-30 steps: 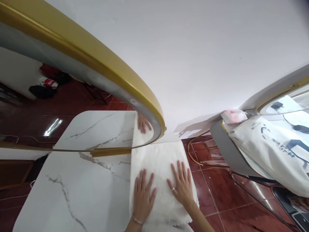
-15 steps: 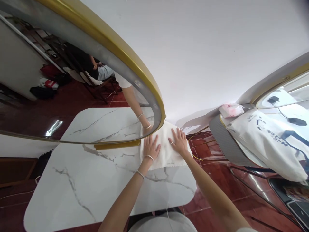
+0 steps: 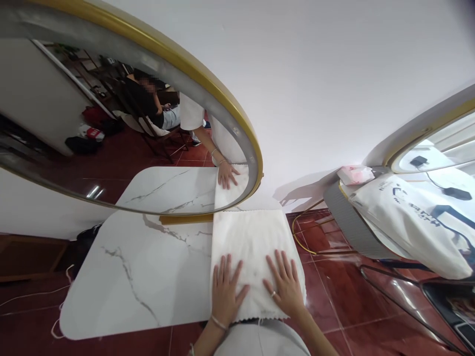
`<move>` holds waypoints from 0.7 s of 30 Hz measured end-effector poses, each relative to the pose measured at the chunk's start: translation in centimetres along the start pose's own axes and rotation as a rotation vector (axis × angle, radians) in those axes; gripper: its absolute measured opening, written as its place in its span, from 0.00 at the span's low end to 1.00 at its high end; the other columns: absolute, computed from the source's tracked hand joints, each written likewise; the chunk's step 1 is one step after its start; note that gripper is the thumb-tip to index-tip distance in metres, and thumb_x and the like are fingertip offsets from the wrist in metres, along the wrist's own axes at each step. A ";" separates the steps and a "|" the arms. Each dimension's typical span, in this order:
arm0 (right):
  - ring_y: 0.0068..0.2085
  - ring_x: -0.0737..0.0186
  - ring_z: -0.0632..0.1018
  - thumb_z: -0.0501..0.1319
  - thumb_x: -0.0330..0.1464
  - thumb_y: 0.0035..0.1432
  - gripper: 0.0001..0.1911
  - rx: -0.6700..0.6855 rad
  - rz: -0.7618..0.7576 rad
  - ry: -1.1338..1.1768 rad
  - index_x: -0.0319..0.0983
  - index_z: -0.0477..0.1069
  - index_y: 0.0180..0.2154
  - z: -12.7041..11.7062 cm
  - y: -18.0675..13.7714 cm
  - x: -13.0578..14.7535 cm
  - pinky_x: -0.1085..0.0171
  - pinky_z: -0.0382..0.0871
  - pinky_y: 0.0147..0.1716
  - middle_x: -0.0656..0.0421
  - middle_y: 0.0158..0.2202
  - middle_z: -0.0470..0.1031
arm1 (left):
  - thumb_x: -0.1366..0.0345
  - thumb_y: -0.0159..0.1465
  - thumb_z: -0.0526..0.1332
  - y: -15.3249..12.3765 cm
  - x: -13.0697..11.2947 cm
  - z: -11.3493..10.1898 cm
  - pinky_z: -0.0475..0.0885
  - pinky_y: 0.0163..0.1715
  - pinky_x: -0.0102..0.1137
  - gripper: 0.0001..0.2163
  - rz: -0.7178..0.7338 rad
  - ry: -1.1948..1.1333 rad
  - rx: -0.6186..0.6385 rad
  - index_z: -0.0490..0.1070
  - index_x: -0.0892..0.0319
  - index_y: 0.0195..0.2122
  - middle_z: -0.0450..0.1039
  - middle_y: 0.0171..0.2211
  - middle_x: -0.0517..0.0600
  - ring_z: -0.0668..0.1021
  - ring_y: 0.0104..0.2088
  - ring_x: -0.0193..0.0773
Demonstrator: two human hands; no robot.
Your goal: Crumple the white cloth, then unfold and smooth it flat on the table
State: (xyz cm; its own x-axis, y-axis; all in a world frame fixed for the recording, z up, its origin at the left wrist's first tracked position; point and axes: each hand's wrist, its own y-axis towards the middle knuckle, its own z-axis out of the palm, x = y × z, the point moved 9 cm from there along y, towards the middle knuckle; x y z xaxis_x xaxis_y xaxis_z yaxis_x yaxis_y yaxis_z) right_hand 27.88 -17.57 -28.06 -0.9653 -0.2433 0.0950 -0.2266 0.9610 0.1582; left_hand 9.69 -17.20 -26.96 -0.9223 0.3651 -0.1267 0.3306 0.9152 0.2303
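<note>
Half a second ago, our hands were farther back by the mirror, with bare marble between the cloth and the front of the table; now our left hand (image 3: 225,291) and right hand (image 3: 285,287) lie near that front edge. The creamy white, zigzag-edged fabric cloth (image 3: 252,237) now spreads over the right end of the white, grey-veined, marble-look table (image 3: 178,287), its near hem level with the front. We judge that the cloth came back with our palms and is better laid out for the work. Both hands are open, palms down, fingers spread, gripping nothing.

The cloth hides the table's right corners. The large gold-rimmed oval mirror (image 3: 141,143), behind the table, is cut off at the left. Under the table's left side, a dark object (image 3: 87,237) is too shadowed to name. Beyond its right, a black-edged item (image 3: 452,306) is cropped and unclear.
</note>
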 end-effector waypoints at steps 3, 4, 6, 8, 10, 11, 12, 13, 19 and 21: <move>0.68 0.45 0.47 0.51 0.46 0.64 0.37 -0.027 -0.017 -0.012 0.46 0.38 0.68 0.3 1.7 -0.8 0.43 0.47 0.62 0.53 0.70 0.40 | 0.49 0.62 0.58 1.5 0.3 0.5 0.54 0.61 0.49 0.32 0.027 -0.021 -0.017 0.52 0.48 0.66 0.49 0.68 0.55 0.55 0.66 0.55; 0.69 0.46 0.46 0.51 0.46 0.64 0.37 -0.038 -0.024 -0.016 0.46 0.39 0.68 0.5 2.8 -1.4 0.44 0.46 0.63 0.53 0.70 0.40 | 0.49 0.62 0.58 2.6 0.4 0.7 0.54 0.61 0.50 0.33 0.033 -0.033 -0.019 0.52 0.48 0.66 0.49 0.68 0.56 0.55 0.66 0.55; 0.69 0.47 0.46 0.50 0.46 0.64 0.36 -0.055 -0.029 -0.027 0.46 0.40 0.68 0.8 5.2 -2.6 0.44 0.45 0.63 0.54 0.70 0.40 | 0.50 0.61 0.59 5.1 0.9 1.3 0.53 0.61 0.50 0.32 0.025 -0.059 -0.023 0.53 0.49 0.66 0.49 0.68 0.56 0.54 0.67 0.55; 0.69 0.49 0.46 0.50 0.46 0.65 0.34 -0.064 -0.022 -0.041 0.46 0.43 0.68 1.2 7.6 -4.0 0.44 0.44 0.63 0.55 0.70 0.42 | 0.50 0.61 0.60 7.7 1.3 1.8 0.53 0.62 0.51 0.32 -0.004 -0.084 -0.021 0.55 0.49 0.65 0.49 0.68 0.56 0.54 0.67 0.55; 0.69 0.49 0.46 0.49 0.45 0.65 0.32 -0.061 -0.009 -0.054 0.45 0.46 0.67 1.6 9.2 -5.1 0.44 0.44 0.63 0.54 0.69 0.45 | 0.50 0.60 0.61 9.5 1.4 2.3 0.52 0.62 0.52 0.33 -0.032 -0.104 -0.012 0.55 0.49 0.65 0.49 0.68 0.55 0.54 0.67 0.55; 0.69 0.50 0.46 0.49 0.45 0.65 0.32 -0.058 -0.004 -0.058 0.45 0.47 0.67 1.7 9.5 -5.4 0.44 0.44 0.63 0.54 0.69 0.46 | 0.50 0.60 0.62 9.9 1.4 2.4 0.52 0.62 0.52 0.33 -0.039 -0.111 -0.005 0.55 0.49 0.65 0.49 0.68 0.55 0.54 0.67 0.55; 0.69 0.50 0.46 0.49 0.45 0.65 0.32 -0.055 -0.002 -0.059 0.45 0.47 0.67 1.7 9.6 -5.5 0.44 0.44 0.63 0.54 0.69 0.46 | 0.50 0.59 0.62 10.0 1.3 2.5 0.52 0.62 0.52 0.33 -0.039 -0.114 0.001 0.55 0.49 0.65 0.49 0.68 0.55 0.54 0.67 0.55; 0.69 0.49 0.46 0.49 0.46 0.65 0.32 -0.053 -0.004 -0.057 0.44 0.47 0.67 1.7 9.3 -5.4 0.44 0.44 0.63 0.54 0.69 0.46 | 0.50 0.59 0.62 9.7 1.1 2.4 0.52 0.62 0.52 0.34 -0.036 -0.114 0.006 0.55 0.49 0.65 0.49 0.68 0.55 0.53 0.67 0.55; 0.69 0.44 0.45 0.52 0.52 0.62 0.39 -0.044 -0.060 0.002 0.47 0.43 0.68 0.3 3.6 -1.3 0.42 0.45 0.63 0.53 0.70 0.38 | 0.49 0.61 0.60 2.7 0.8 0.7 0.54 0.62 0.51 0.34 -0.008 -0.061 0.014 0.51 0.50 0.66 0.47 0.68 0.57 0.52 0.67 0.55; 0.68 0.43 0.46 0.52 0.51 0.61 0.39 -0.038 -0.069 0.024 0.49 0.42 0.68 0.0 2.1 0.3 0.41 0.46 0.62 0.54 0.70 0.36 | 0.48 0.61 0.59 0.2 1.0 0.2 0.55 0.61 0.50 0.34 -0.013 -0.035 0.019 0.51 0.49 0.67 0.48 0.68 0.56 0.53 0.67 0.54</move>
State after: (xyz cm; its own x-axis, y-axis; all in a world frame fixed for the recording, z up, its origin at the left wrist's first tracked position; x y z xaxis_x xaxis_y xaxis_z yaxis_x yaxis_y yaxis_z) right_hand 27.14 -15.63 -27.66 -0.9440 -0.3124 0.1064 -0.2870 0.9363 0.2026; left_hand 8.90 -16.58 -27.24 -0.9192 0.3584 -0.1630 0.3226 0.9229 0.2101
